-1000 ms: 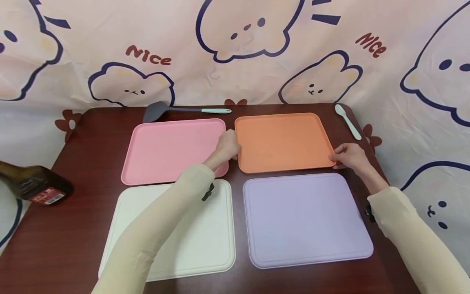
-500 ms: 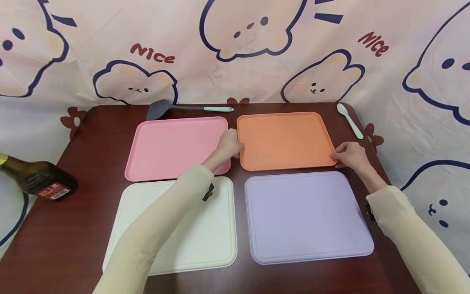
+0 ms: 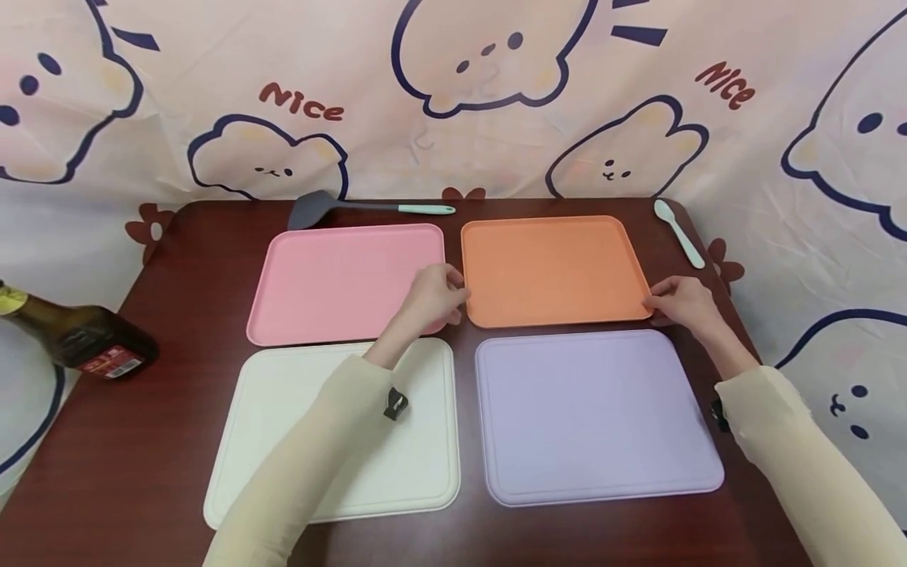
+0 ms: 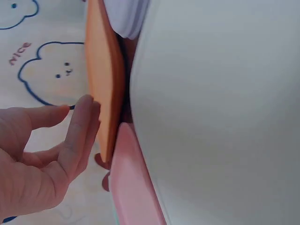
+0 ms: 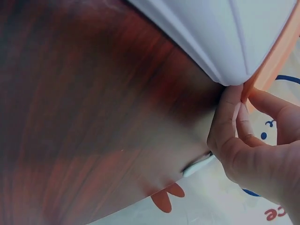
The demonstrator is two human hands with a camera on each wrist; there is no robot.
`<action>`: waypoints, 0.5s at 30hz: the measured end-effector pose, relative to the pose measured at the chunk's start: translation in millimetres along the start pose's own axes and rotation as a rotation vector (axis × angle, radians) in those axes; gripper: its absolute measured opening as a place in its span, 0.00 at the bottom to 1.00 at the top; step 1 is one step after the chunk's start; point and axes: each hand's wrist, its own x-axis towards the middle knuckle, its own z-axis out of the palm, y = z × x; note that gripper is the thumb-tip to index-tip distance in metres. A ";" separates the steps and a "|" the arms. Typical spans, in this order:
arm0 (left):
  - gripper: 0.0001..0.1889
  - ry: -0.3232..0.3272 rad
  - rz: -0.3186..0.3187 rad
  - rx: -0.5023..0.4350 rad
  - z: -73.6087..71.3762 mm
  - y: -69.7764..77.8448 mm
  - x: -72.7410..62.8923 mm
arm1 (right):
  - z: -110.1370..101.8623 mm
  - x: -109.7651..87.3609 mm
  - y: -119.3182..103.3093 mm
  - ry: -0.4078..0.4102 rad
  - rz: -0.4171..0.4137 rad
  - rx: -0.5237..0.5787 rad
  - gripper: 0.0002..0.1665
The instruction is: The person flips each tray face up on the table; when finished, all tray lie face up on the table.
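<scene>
An orange tray (image 3: 556,268) lies at the back right of the table. My right hand (image 3: 686,303) pinches its near right corner between thumb and fingers, as the right wrist view also shows. At the tray's left edge is my left hand (image 3: 434,298), over the right side of a pink tray (image 3: 333,283). In the left wrist view the thumb of that hand (image 4: 51,154) stands apart from its extended fingers, whose tips are right at the orange rim. Nearer to me lie a white tray (image 3: 418,457) and a lavender tray (image 3: 598,417), side by side.
A grey turner (image 3: 312,209) with a mint handle lies behind the pink tray. At the back right corner is a pale mint spoon (image 3: 679,235). A dark sauce bottle (image 3: 99,339) is at the left table edge. A printed cloth (image 3: 489,150) hangs behind the table.
My left hand has loosened from the orange tray's left edge and drawn slightly toward me, its fingers more spread. The right hand keeps its pinch on the corner. The head view has shifted slightly.
</scene>
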 end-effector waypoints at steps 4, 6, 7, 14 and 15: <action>0.11 -0.058 -0.038 -0.010 4.5 0.9 -22.9 | -6.9 -14.2 3.2 -0.002 -0.014 0.020 0.19; 0.11 -0.075 -0.058 -0.011 8.2 0.6 -33.9 | -11.7 -23.6 3.7 -0.011 -0.026 0.010 0.19; 0.11 -0.083 -0.065 -0.006 10.2 0.6 -39.2 | -14.5 -28.7 3.6 -0.016 -0.032 0.005 0.20; 0.14 -0.171 -0.060 0.076 21.7 -2.0 -66.8 | -30.0 -68.0 6.6 -0.145 -0.044 -0.094 0.27; 0.15 -0.187 -0.061 0.087 22.8 -2.6 -70.7 | -29.1 -73.2 7.9 -0.178 -0.037 -0.094 0.28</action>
